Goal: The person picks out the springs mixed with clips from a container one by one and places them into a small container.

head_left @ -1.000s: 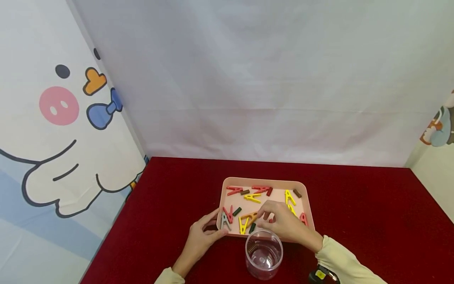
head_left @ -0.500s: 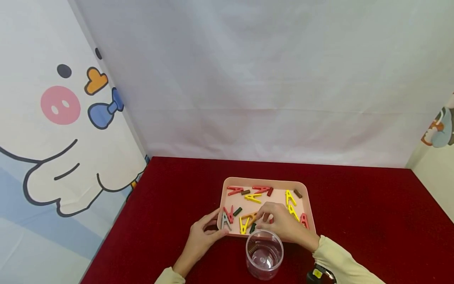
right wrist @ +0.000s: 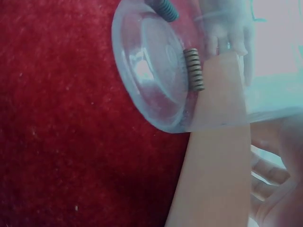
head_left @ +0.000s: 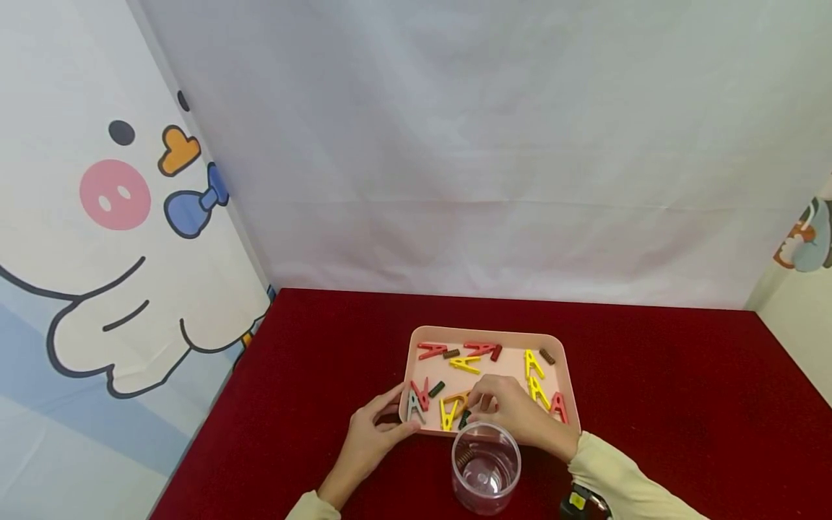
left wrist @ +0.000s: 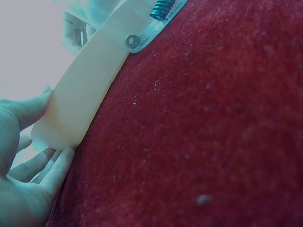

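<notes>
**Left hand on the tray's corner, right hand dipping into it**

A pink tray [head_left: 481, 334] lies on the dark red table [head_left: 663, 404]. The person's left hand [head_left: 372, 435] grips its near left corner between thumb and fingers. The right hand [head_left: 513, 413] reaches in over the tray's near wall, fingers bent downward; the knuckles hide the tips, so I cannot tell whether they are clamped on anything. Just left of them in the tray are an orange clip [head_left: 464, 399], a dark green spring [head_left: 464, 419] and a yellow clip [head_left: 446, 422].

By the tray's left end sit a grey clip [head_left: 412, 399], a red clip [head_left: 425, 404] and another green spring [head_left: 436, 389]. More clips and springs, red, yellow and brown, lie along its far side and right end.

On the tray's near side stands a clear tub [head_left: 484, 505]; the right wrist view shows a brown spring [right wrist: 194, 69] and a darker spring [right wrist: 168, 9] inside.
</notes>
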### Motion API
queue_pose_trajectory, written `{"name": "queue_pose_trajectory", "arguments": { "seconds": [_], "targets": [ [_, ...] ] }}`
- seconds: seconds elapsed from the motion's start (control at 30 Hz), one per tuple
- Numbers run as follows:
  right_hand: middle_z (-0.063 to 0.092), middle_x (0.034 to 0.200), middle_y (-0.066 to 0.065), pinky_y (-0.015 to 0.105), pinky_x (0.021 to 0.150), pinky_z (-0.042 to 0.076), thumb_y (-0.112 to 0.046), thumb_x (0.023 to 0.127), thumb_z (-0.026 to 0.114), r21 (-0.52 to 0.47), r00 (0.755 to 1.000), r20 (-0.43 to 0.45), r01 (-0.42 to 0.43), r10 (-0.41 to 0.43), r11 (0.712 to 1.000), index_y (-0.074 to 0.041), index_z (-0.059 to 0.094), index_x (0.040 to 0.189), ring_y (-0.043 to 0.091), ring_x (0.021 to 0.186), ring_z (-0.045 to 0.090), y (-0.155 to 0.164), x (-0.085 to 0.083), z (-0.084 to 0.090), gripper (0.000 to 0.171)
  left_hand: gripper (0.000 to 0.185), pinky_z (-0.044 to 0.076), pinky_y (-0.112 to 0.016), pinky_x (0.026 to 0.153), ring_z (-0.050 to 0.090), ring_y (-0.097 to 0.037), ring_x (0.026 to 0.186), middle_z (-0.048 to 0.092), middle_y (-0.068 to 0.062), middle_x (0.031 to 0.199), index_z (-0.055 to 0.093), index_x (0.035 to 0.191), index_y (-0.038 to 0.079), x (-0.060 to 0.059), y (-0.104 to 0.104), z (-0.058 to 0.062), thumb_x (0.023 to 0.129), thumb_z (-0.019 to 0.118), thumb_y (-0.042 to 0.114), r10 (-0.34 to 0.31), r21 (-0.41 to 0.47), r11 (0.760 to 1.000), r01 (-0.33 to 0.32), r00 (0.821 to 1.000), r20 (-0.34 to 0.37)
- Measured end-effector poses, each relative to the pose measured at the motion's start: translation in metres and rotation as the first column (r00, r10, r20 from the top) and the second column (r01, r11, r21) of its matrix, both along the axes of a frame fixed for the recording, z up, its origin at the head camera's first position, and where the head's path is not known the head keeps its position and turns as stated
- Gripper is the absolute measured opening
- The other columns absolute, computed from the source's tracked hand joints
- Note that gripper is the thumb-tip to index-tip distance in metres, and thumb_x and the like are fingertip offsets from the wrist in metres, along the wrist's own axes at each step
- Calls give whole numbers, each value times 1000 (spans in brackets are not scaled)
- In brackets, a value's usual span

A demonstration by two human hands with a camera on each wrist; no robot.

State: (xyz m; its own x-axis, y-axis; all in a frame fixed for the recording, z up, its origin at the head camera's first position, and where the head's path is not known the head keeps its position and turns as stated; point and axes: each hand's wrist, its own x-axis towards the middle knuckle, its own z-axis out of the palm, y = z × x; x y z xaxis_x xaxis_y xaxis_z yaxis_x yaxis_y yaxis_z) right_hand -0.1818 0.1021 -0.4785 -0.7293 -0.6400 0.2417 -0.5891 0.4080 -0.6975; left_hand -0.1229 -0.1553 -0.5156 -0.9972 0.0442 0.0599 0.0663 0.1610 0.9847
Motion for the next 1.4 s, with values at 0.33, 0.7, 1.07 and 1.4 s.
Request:
{"name": "queue_pose_trajectory", "arguments": {
  "seconds": [0.33,0.7,1.07,1.4],
  "targets": [
    [61,75,0,24,57,49,-7,75,79,7,999,-28,-27,27,1000,-8,68,79,14,66,58,-3,-4,-5,12,65,54,-25,76,56,-31,108,54,-19,125,52,137,12,1,0,0,78,79,14,-2,3,1000,2,1000,-10],
    [60,72,-2,20,58,47,-13,71,82,23,997,-63,-42,44,999,-9,68,78,9,62,55,-7,-8,-7,16,65,53,-24,76,56,-34,108,55,-20,123,52,136,5,2,1,7,78,79,11,5,-24,1000,-5,1000,-7],
    [59,73,-8,20,60,43,-16,70,82,105,991,-130,-9,22,994,-13,69,76,3,65,49,-7,-11,-10,15,64,53,-24,77,56,-31,108,55,-18,124,53,136,11,1,0,1,78,79,15,2,-18,1000,-2,1000,-8],
    [62,77,-8,19,64,45,-13,73,78,91,985,-139,-85,98,992,-12,75,82,3,70,53,-6,-11,-10,9,66,54,-24,76,55,-31,109,54,-18,124,51,138,10,1,0,1,78,79,14,-4,14,1000,4,1000,-5]
  ]
}}
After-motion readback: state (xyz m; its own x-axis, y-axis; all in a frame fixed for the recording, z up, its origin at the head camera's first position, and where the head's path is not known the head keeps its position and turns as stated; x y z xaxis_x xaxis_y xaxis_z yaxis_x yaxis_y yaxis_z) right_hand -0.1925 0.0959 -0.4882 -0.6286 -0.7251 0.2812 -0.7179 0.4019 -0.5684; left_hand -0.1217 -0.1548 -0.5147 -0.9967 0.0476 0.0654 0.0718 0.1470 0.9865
